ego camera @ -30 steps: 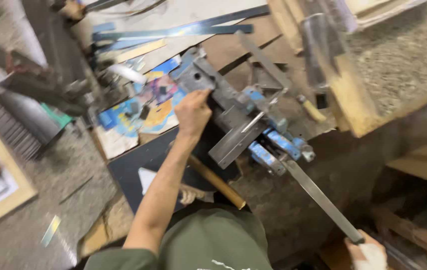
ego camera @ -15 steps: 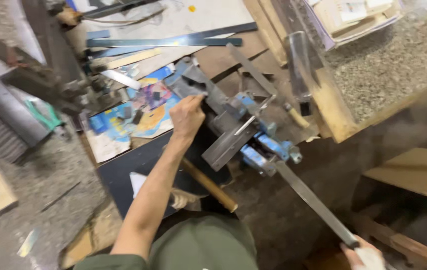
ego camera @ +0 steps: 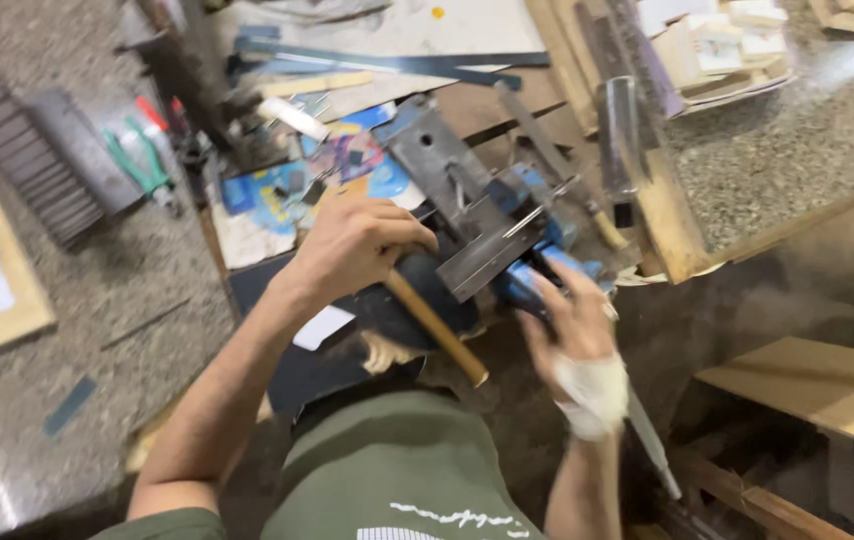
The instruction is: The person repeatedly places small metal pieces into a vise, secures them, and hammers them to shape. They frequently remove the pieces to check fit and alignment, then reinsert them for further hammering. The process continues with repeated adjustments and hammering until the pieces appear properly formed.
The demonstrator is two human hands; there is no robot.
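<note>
My left hand (ego camera: 352, 250) is closed around the top of a wooden tool handle (ego camera: 437, 330), which slants down to the right over a dark board; the tool's head is hidden by my fingers. Just right of it, a blue bench vise (ego camera: 522, 190) clamps a flat grey metal plate (ego camera: 487, 255). My right hand (ego camera: 572, 320), a white bandage (ego camera: 592, 390) around its wrist, rests with spread fingers on the vise's blue front part. A long metal bar (ego camera: 647, 440) runs from the vise down past that wrist.
Green-handled pliers (ego camera: 142, 165) and a grey ribbed block (ego camera: 37, 170) lie at the left. Long dark metal strips (ego camera: 397, 62) lie at the back. A speckled stone slab (ego camera: 797, 130) is at the right, with wooden boards (ego camera: 807, 385) below it. A wooden frame (ego camera: 7, 290) sits far left.
My left hand left the vise and took hold of the wooden handle. My right hand let go of the far end of the long bar and came up to the vise.
</note>
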